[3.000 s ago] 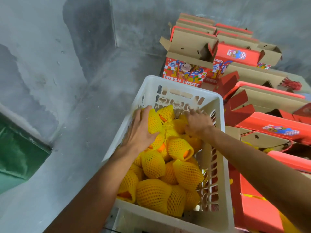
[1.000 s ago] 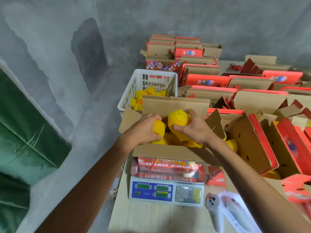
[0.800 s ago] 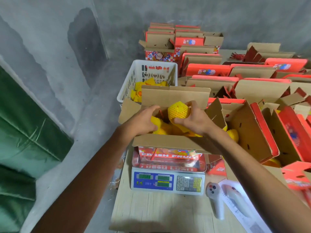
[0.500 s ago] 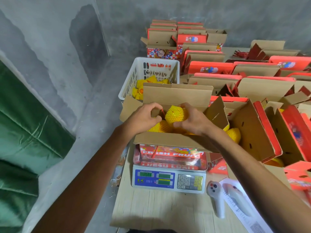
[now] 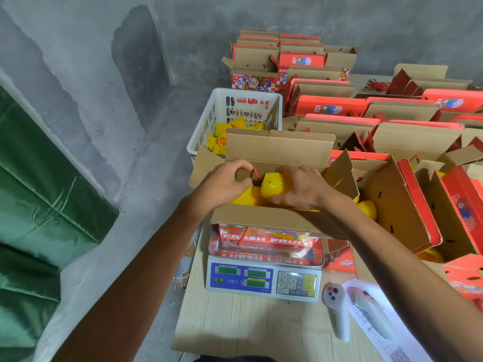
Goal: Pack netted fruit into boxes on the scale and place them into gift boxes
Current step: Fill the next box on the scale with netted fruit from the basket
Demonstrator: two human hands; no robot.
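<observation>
Netted fruit sitting high in the open carton, cupped from the right side and settling onto the yellow pile underneath. Right hand curled round it, thumb low on the near face, fingers over the top. Left hand curled at the carton's left inner wall, thumb and forefinger closing near the red cord handle; holding the cord or only beside it, cannot tell. Carton planted on the scale, all four flaps standing open, green displays lit but too small to read.

Best handling from here, as a judgement: ease the piece down into a gap instead of dropping it, keep pressure light so the foam net stays on, and take both hands off the carton before trusting the weight. Keep the cord outside the load, not trapped under fruit.

Orientation: roughly round, slightly longer than wide, long axis running left to right across the carton and tipping a little toward the back flap; the net's gathered end not clearly visible.

More netted stock waiting in the white basket just behind, red gift boxes spread open to the right.
</observation>
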